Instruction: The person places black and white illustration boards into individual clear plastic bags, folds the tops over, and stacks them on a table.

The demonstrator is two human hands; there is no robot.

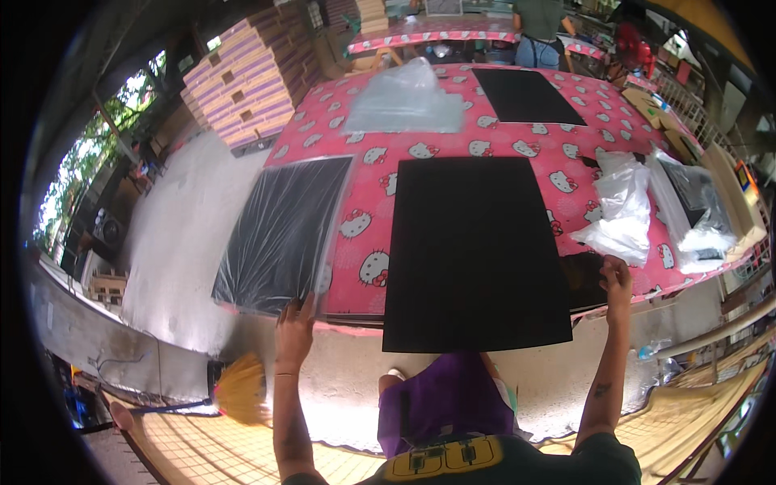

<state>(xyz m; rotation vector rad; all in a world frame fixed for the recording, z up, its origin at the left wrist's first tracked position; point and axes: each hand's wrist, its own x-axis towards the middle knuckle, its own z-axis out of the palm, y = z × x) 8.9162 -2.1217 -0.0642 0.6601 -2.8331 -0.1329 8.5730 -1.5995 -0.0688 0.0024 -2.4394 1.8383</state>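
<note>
Hands flank black sheet (475, 250) overhanging pink table's (453, 137) near edge: left hand (295, 327) lies flat on bagged sheet (283, 230); right hand (616, 279) pinches another dark sheet's corner. Sheet seems light, stiff; grip edges.

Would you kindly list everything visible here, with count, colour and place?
black sheet: one, black, table centre, overhanging the near edge
bagged black sheets: one stack, black in clear plastic, table left
far black sheet: one, black, far right
clear bags: one pile, translucent, far left
crumpled plastic bags: a few, white-clear, right
tablecloth: one, pink with cartoon cats
cardboard boxes: one stack, purple and tan, upper left
broom: one, yellow, lower left
another person: one, far end
left hand: on bagged sheets
right hand: at table's right edge
</note>
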